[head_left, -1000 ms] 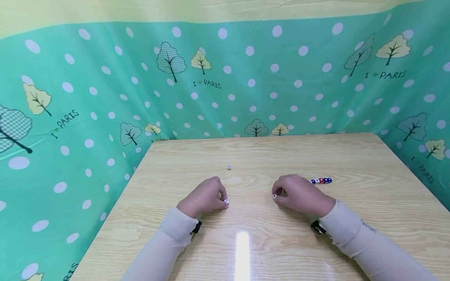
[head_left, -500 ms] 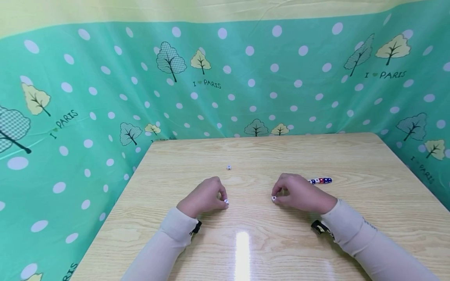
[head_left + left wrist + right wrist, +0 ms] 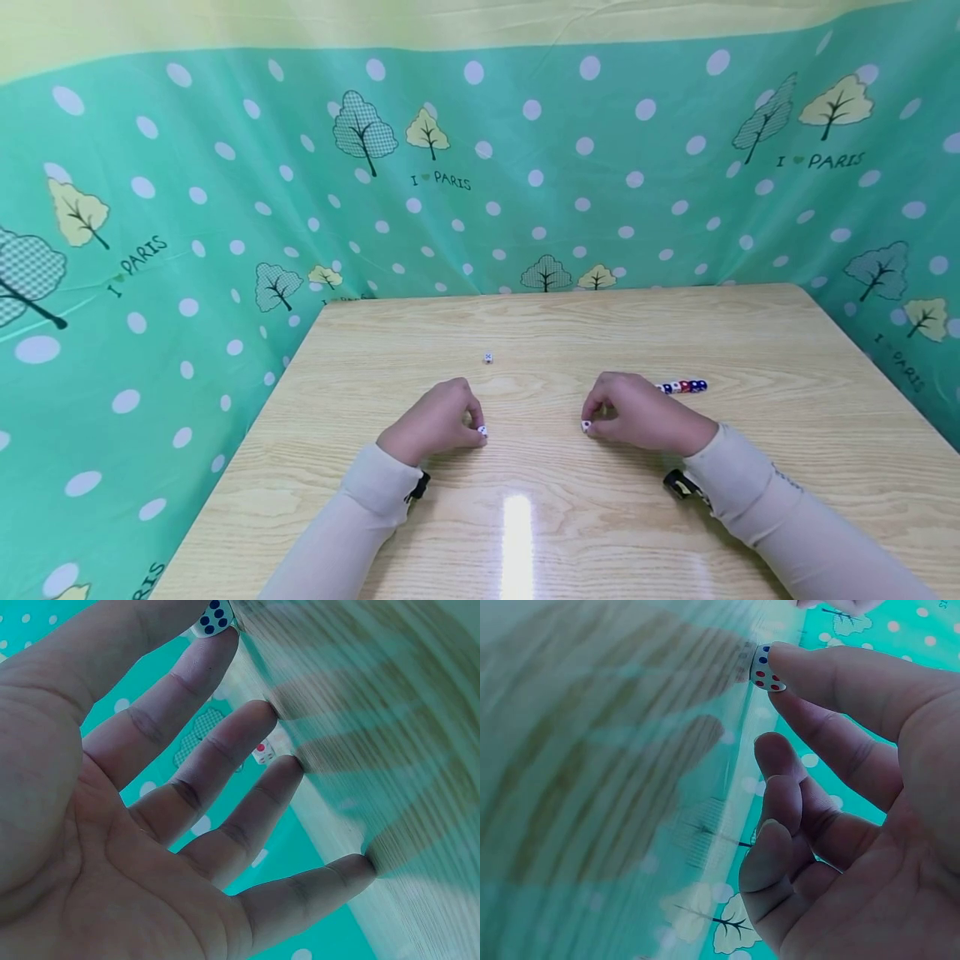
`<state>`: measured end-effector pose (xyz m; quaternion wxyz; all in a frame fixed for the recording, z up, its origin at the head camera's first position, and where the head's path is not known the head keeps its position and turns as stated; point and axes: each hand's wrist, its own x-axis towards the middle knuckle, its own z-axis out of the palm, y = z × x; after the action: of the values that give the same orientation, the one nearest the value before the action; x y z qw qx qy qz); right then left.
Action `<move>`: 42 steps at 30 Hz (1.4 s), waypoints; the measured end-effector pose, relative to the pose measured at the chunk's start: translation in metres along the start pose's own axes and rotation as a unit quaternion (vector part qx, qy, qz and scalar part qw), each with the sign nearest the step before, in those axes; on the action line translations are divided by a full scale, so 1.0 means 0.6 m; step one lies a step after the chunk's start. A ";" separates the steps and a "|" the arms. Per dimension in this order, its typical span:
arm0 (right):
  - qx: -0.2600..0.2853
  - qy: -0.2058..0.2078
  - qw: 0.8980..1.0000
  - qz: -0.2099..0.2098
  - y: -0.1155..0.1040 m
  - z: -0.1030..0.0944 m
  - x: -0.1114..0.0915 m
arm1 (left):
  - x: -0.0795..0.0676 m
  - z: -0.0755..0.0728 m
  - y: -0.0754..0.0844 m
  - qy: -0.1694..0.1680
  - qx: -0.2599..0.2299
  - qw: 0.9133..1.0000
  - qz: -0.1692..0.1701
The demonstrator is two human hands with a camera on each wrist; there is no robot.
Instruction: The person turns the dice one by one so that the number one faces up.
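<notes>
My left hand pinches a white die with dark pips between thumb and index finger, low at the tabletop. The other fingers of that hand spread out, tips down at the table, in the left wrist view. Across a short gap, my right hand holds another white die between thumb and index finger, at the table surface. Red and blue pips show on it, and the remaining fingers curl toward the palm. A third white die lies farther back, beyond the left hand.
Behind the right hand runs a row of blue, white and red dice, its left end partly hidden by the hand. The wooden table ends at a green dotted curtain at the back and sides.
My right hand has shifted slightly toward me with its die, which now sits a little lower in the head view. The left hand and the far die hold their places.
</notes>
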<state>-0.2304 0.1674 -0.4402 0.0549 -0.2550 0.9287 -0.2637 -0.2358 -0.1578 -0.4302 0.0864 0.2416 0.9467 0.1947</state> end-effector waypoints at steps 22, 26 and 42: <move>-0.056 0.003 0.998 -0.013 -0.009 0.000 -0.002 | 0.000 0.000 0.000 0.000 -0.002 1.000 -0.003; -0.063 0.010 0.998 -0.012 -0.005 -0.005 -0.003 | 0.001 0.001 -0.001 -0.002 -0.003 1.000 -0.005; -0.059 0.049 0.997 0.026 0.057 -0.077 -0.008 | 0.000 0.001 -0.002 -0.001 -0.005 1.000 -0.006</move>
<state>-0.2523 0.2163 -0.4189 0.0011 -0.2204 0.9505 -0.2190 -0.2364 -0.1586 -0.4314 0.0893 0.2361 0.9471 0.1983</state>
